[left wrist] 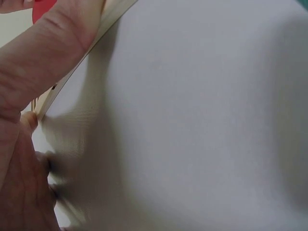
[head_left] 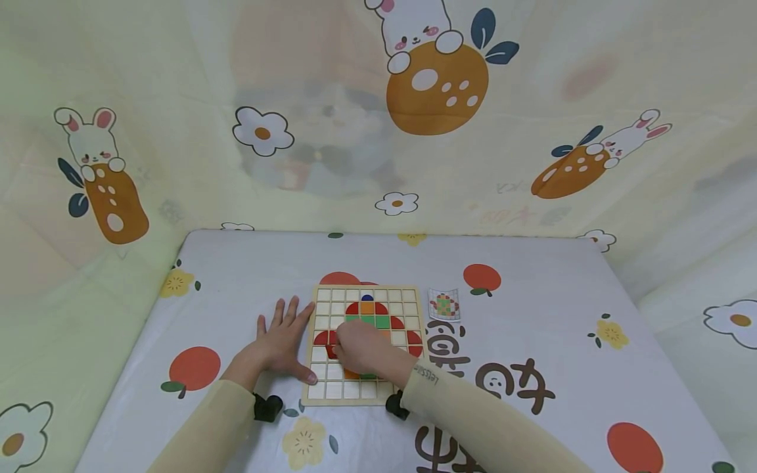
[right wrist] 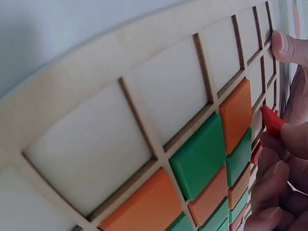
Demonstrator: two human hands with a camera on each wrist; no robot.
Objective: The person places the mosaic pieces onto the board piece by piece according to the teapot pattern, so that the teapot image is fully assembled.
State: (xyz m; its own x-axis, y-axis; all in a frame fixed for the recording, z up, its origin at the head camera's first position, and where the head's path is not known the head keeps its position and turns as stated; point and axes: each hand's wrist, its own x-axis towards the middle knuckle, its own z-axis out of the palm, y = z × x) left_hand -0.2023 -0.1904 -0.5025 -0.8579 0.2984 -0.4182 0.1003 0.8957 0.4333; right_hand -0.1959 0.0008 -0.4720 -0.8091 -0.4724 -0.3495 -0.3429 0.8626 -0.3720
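Observation:
A wooden grid board point(head_left: 334, 402) lies flat on the cloth, partly filled with coloured pieces. My left hand point(head_left: 278, 343) has its fingers spread, its thumb and index finger touching the board's left side. Over the board's left-centre, my right hand point(head_left: 368, 347) pinches a small red piece point(right wrist: 273, 121) between thumb and fingertips. That piece is tilted over a cell in the right wrist view. Green squares point(right wrist: 199, 156), orange squares point(right wrist: 236, 115) and rounded red pieces point(head_left: 397, 322) sit in the cells, with a blue piece point(head_left: 367, 298) at the top. My right hand hides the middle cells.
A small picture card point(head_left: 444, 305) showing a coloured pattern lies just right of the board. The table is covered by a white cloth point(head_left: 532, 295) printed with fruit, flowers and lettering. Printed curtains point(head_left: 331, 217) hang behind and at both sides.

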